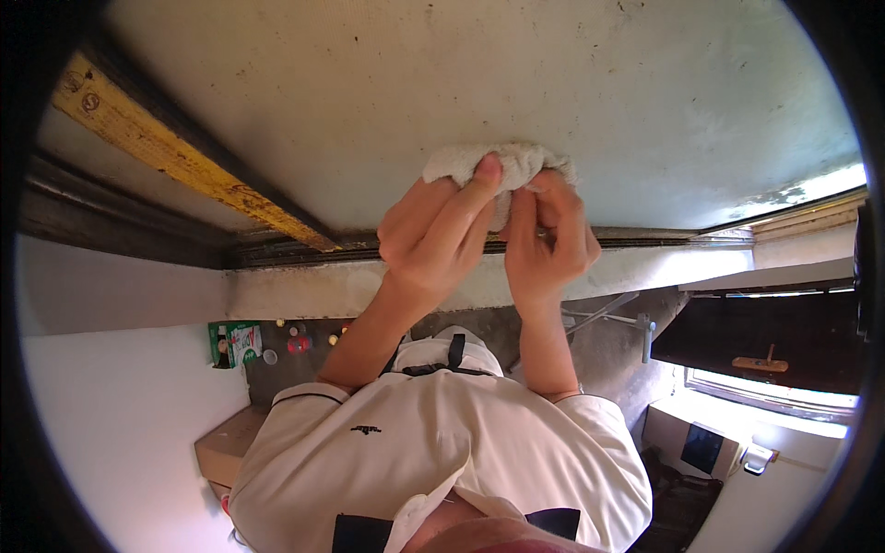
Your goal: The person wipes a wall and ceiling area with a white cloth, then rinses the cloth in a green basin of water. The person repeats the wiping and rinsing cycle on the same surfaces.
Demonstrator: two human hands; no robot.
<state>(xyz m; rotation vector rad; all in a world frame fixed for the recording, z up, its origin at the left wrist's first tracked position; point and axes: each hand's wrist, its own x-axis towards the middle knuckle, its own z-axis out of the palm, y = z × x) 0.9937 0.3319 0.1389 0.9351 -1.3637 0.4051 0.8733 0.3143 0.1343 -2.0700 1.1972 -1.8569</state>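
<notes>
A crumpled white cloth (508,162) is bunched between my two hands in front of a pale, flat panel (387,90) dotted with dark specks. My left hand (442,225) grips the cloth's left part, thumb on top. Close beside it, my right hand (550,228) has its fingers curled around the right part of the same cloth. Part of the cloth hangs down between the hands. Just beyond the hands runs a dark, grimy frame rail (290,256) along the panel's edge.
A dirty yellow strip (187,173) slants across the left side. Below the frame is a white ledge (297,294). A green carton (235,343) and bottles stand low at the left. At the right are a metal stand (646,335), a dark tabletop (712,339) and a cardboard box (674,435).
</notes>
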